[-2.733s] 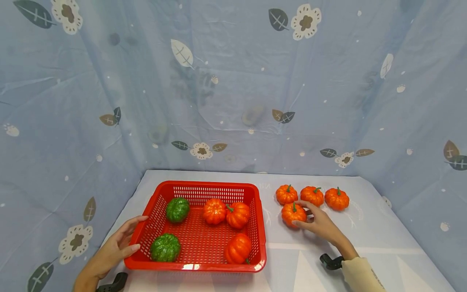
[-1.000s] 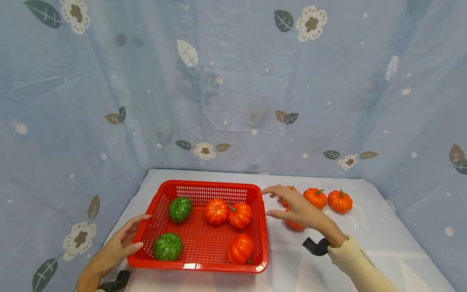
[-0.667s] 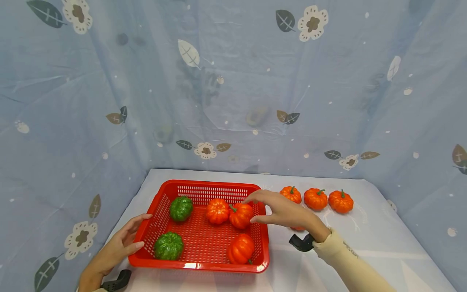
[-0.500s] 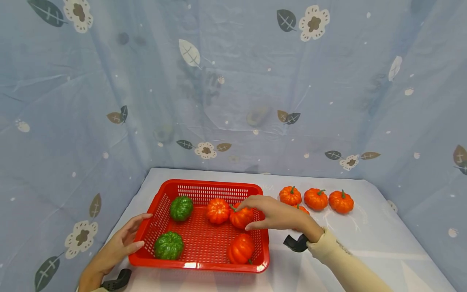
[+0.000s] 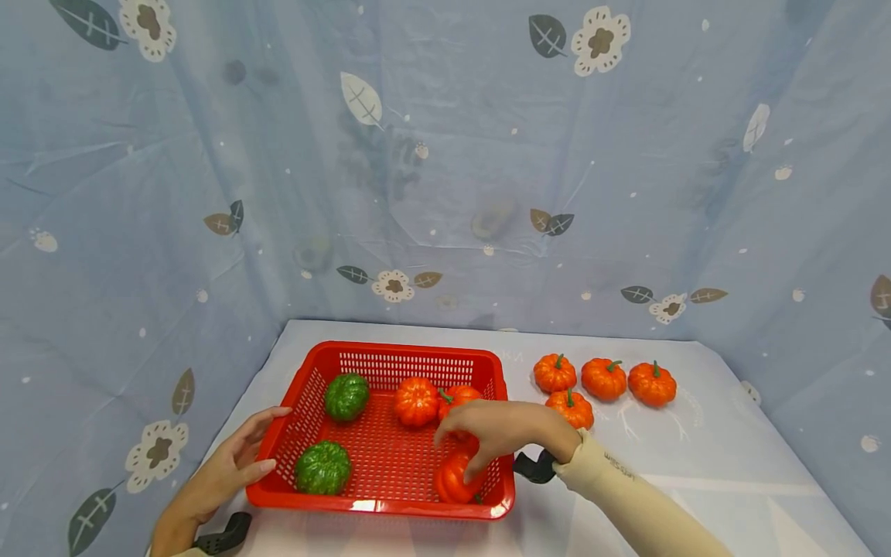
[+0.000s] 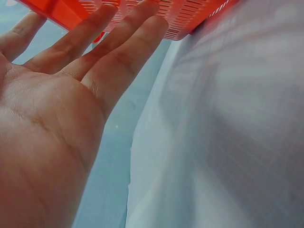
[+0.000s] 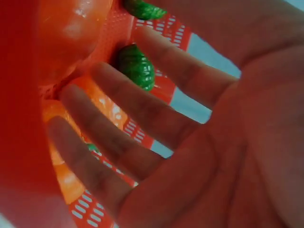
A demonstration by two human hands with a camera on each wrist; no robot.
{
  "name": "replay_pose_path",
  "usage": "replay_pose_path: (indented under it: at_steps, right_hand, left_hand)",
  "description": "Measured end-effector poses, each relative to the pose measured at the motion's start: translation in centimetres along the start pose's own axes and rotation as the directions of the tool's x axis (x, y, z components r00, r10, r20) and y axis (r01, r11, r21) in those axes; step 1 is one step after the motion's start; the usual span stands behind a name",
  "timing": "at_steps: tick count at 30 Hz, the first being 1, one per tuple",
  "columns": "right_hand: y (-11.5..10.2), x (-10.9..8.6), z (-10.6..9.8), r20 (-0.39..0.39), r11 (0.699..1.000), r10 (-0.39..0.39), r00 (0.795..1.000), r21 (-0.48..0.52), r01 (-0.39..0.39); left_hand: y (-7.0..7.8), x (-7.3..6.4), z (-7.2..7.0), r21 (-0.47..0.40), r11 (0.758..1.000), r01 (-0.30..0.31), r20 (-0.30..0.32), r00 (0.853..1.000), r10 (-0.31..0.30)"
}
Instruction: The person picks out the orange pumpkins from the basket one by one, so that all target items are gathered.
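Observation:
A red plastic basket [image 5: 376, 507] holds two green pumpkins, at back left [image 5: 346, 397] and front left [image 5: 323, 468]. Two orange pumpkins, one near the middle [image 5: 416, 401] and one beside it [image 5: 455, 396], sit toward the back. My right hand [image 5: 504, 428] is over the basket's right side, fingers spread around the front right orange pumpkin [image 5: 451, 478] and partly covering it. In the right wrist view, its fingers [image 7: 142, 107] are extended with a gap to that pumpkin. My left hand [image 5: 223, 472] touches the basket's left side with straight fingers, also seen in the left wrist view.
On the white-covered table [image 5: 710, 449], right of the basket, three orange pumpkins stand in a back row, left [image 5: 554, 374], middle [image 5: 604, 380] and right [image 5: 652, 384]. Another orange pumpkin [image 5: 571, 410] is before them. A blue patterned curtain [image 5: 445, 170] encloses the back and sides.
My right hand has left the nearer orange pumpkin on the table and moved left, then down over the front right pumpkin in the basket. My left hand has stayed at the basket's side.

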State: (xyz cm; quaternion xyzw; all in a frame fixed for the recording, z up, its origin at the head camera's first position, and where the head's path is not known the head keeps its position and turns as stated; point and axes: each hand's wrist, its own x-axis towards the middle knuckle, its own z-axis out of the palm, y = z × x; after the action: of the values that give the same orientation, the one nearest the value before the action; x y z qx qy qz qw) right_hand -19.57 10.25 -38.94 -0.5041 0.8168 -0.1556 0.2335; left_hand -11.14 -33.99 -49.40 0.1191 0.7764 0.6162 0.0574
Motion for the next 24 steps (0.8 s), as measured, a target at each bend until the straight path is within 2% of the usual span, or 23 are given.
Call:
replay_pose_path:
  at_steps: [8, 17, 21, 24]
  right_hand:
    - [-0.6, 1.4, 0.0, 0.068, 0.996, 0.074, 0.995, -0.061, -0.070]
    - [-1.2, 4.1, -0.1, -0.006, 0.976, 0.167, 0.986, -0.142, -0.166]
    - [-1.3, 5.6, -0.1, -0.027, 0.974, 0.168, 0.986, -0.147, -0.170]
    - [-1.3, 6.6, -0.1, -0.044, 0.984, 0.128, 0.991, -0.122, -0.132]
  left_hand:
    - [0.6, -0.1, 0.4, 0.016, 1.000, 0.022, -0.033, 0.999, -0.022]
    - [0.4, -0.3, 0.2, -0.001, 0.999, 0.037, -0.030, 0.999, -0.037]
    - [0.3, -0.1, 0.3, 0.009, 0.999, 0.037, -0.034, 0.999, -0.037]
    - [0.3, 0.0, 0.3, 0.026, 0.999, 0.033, -0.039, 0.999, -0.032]
